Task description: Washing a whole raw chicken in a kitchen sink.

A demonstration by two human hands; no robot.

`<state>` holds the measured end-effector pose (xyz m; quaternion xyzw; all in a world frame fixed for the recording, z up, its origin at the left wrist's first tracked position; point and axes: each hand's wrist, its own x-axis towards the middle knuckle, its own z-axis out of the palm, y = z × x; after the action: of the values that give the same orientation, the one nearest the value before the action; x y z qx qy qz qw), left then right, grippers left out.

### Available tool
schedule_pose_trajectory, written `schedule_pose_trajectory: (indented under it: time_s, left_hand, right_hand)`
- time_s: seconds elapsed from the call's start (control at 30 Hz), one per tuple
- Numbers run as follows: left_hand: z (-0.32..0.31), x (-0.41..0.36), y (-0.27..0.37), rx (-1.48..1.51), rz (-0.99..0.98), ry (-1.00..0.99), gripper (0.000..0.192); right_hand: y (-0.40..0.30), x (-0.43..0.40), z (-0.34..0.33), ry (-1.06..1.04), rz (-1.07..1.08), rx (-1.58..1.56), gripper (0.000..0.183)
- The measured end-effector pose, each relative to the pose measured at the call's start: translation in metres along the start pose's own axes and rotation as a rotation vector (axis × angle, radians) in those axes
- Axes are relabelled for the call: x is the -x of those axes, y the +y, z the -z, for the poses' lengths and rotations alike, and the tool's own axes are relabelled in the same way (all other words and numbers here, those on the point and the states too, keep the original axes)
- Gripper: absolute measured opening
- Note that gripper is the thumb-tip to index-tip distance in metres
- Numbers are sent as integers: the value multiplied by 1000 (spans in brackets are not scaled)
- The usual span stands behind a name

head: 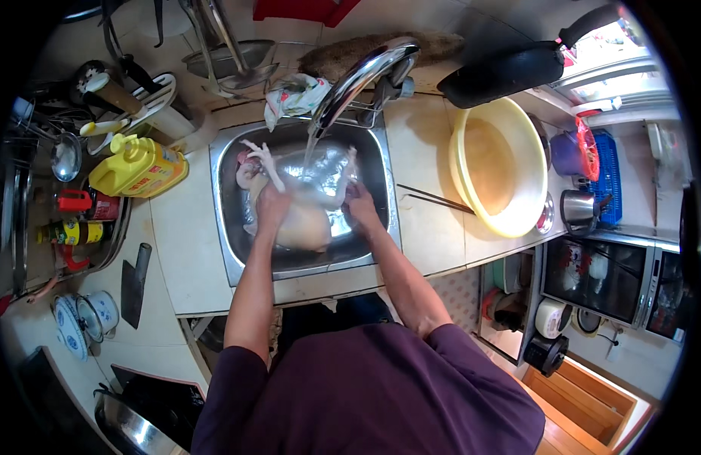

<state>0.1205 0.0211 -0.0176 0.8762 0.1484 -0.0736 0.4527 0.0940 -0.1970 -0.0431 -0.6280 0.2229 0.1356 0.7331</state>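
Note:
A whole plucked chicken (305, 223) with its feet on lies in a stainless steel sink (350, 264). My left hand (272, 209) grips one of its legs, the foot pointing up past my fingers. At the other leg, on the sink's right side, is my right hand (359, 205), its fingers curled round the limb; blur hides part of this contact. The head end rests near the sink's upper left. Water runs from the chrome faucet (359, 79) down between the two legs.
Right of the sink stand a pair of chopsticks (436, 199) and a large yellow plastic basin (461, 165) with cloudy liquid. A yellow detergent jug (140, 170) and a cleaver (134, 284) are on the left. A crumpled plastic bag (296, 96) sits behind the sink.

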Motion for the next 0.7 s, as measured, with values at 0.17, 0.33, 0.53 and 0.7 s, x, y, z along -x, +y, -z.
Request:
schedule_pose_trajectory:
  time_s: [0.17, 0.33, 0.53, 0.7]
  left_hand:
    - [24, 25, 22, 237, 10, 6, 65]
    - [19, 91, 38, -175, -203, 507, 62]
    - [29, 99, 43, 325, 31, 245, 38]
    - [30, 74, 46, -144, -324, 449, 46]
  right_hand:
    - [-36, 22, -34, -279, -92, -28, 33]
    - [-36, 36, -82, -183, 76, 230, 23]
    - [-34, 30, -109, -261, 441, 263, 19]
    - [-39, 1, -92, -404, 411, 164, 27]
